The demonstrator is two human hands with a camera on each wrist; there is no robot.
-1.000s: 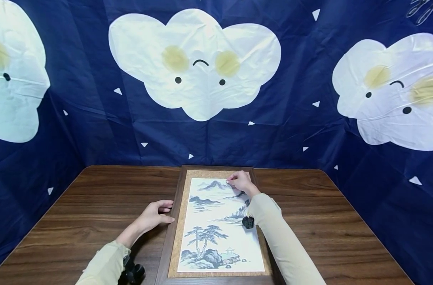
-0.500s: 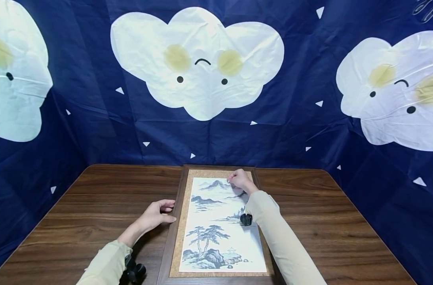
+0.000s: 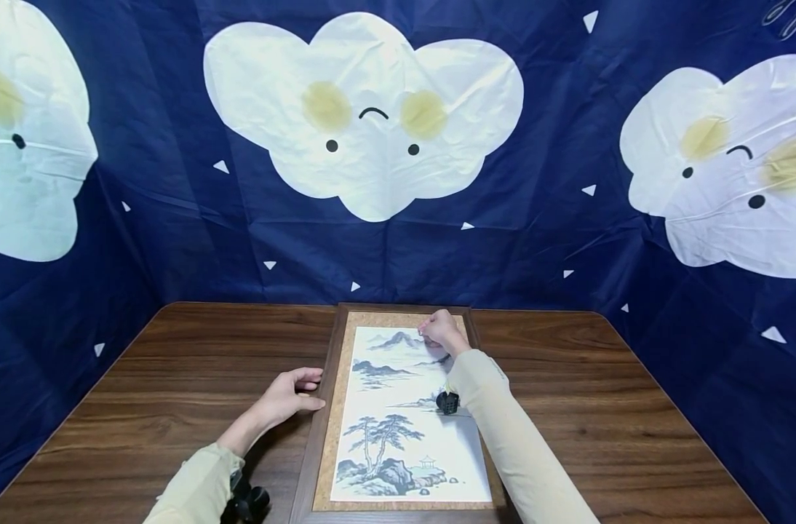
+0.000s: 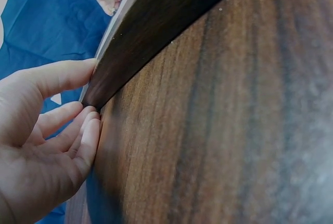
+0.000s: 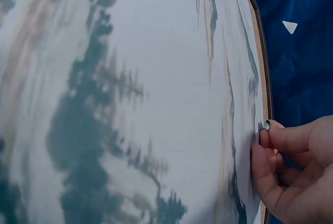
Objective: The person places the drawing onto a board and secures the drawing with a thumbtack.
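Observation:
A cork board (image 3: pixel 326 473) in a dark brown wooden frame (image 3: pixel 333 367) lies on the table. On the cork lies a white print (image 3: pixel 385 397) with a blue-grey landscape of mountains, pines and a pavilion. At the print's top edge, my right hand (image 3: pixel 441 331) pinches a small shiny pushpin (image 5: pixel 268 124) between thumb and fingers. The right forearm covers part of the print's right side. My left hand (image 3: pixel 285 397) rests thumb and fingertips against the outer left side of the frame, as the left wrist view also shows.
The wood-grain table (image 3: pixel 175 378) extends to both sides of the frame. Behind it hangs a dark blue cloth (image 3: pixel 385 262) with white cloud faces. Black wrist cameras (image 3: pixel 249 502) sit on both sleeves.
My right forearm and wrist have shifted slightly left, with the fingers still at the print's top edge. The left hand keeps its place at the frame.

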